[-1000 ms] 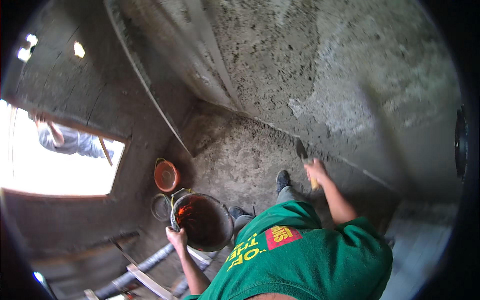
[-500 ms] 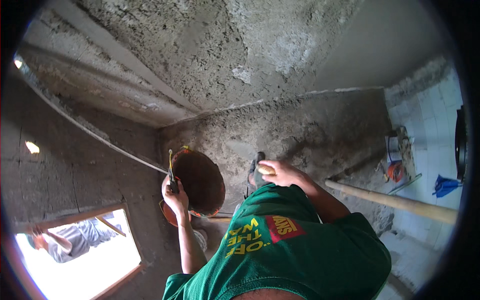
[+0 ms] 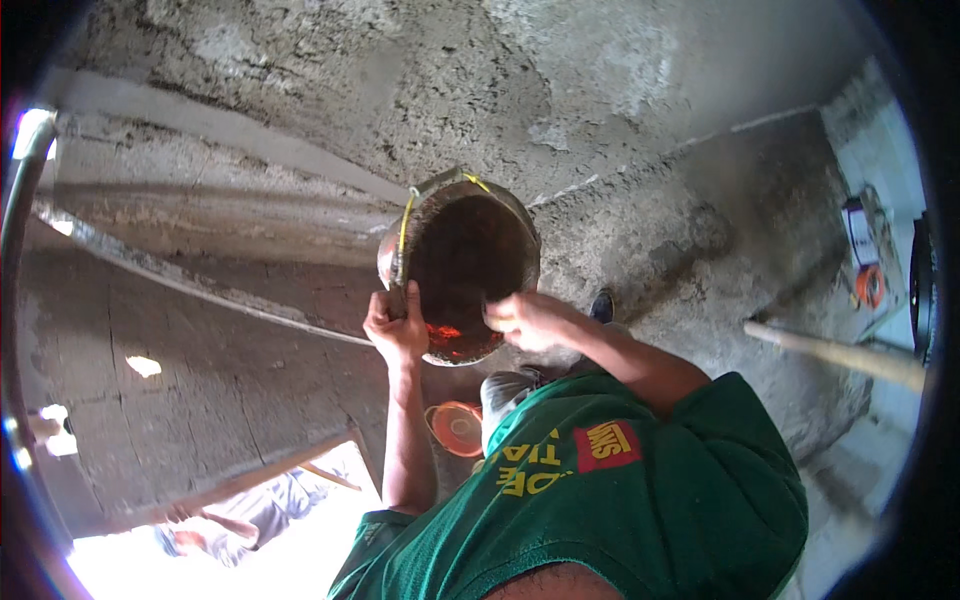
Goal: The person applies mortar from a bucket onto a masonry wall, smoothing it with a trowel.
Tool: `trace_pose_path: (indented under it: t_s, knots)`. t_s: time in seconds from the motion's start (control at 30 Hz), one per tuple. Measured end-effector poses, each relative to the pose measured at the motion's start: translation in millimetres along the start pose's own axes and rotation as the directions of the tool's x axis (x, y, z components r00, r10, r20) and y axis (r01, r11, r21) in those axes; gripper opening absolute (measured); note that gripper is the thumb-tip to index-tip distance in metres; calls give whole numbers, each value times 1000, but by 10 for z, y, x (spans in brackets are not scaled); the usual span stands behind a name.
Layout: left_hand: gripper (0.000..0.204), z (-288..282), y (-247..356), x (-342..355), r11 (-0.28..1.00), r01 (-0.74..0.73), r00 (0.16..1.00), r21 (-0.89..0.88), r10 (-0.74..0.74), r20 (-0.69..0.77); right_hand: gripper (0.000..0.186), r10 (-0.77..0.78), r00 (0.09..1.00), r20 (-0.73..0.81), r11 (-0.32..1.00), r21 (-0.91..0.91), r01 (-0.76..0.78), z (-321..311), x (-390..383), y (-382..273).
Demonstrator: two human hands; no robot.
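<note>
A dark, mortar-crusted bucket [image 3: 526,250] with a yellow cord on its handle is held up before my body, its mouth tilted toward the camera and orange showing inside near the bottom. My left hand [image 3: 398,325] grips its left side at the lower rim and handle. My right hand [image 3: 532,320] is closed on the light handle of a trowel [image 3: 500,316] at the bucket's mouth; the blade is hidden in the dark interior and blurred.
An orange tub [image 3: 458,428] sits below, near my shoe [image 3: 602,308]. A bamboo pole [image 3: 835,350] lies at right near small containers [image 3: 866,285]. Rough plastered wall [image 3: 480,90] rises ahead. At lower left is an opening [image 3: 340,465] with another person [image 3: 255,515] beyond.
The bucket has moved up and toward the middle, in front of me. My right hand with the trowel has moved from beside my leg into the bucket's mouth. The view has shifted.
</note>
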State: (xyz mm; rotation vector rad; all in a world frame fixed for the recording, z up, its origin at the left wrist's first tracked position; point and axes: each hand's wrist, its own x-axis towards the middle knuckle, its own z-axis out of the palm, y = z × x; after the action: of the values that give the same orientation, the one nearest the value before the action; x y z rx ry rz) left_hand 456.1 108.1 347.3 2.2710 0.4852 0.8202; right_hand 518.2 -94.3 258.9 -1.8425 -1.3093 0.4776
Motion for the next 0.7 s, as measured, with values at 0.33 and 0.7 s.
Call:
trace_pose_path:
  t_s: [0.33,0.7]
  knots:
    - [45,-391,-289,561,928,-290,941,-233,321,108,43,594,709,-380,769,11,-639,-95,607,-805]
    - [34,-811,-880,896,832,-424,846,-358,505,171,45,646,411,-643,642,167,-749,1142,1388,-771]
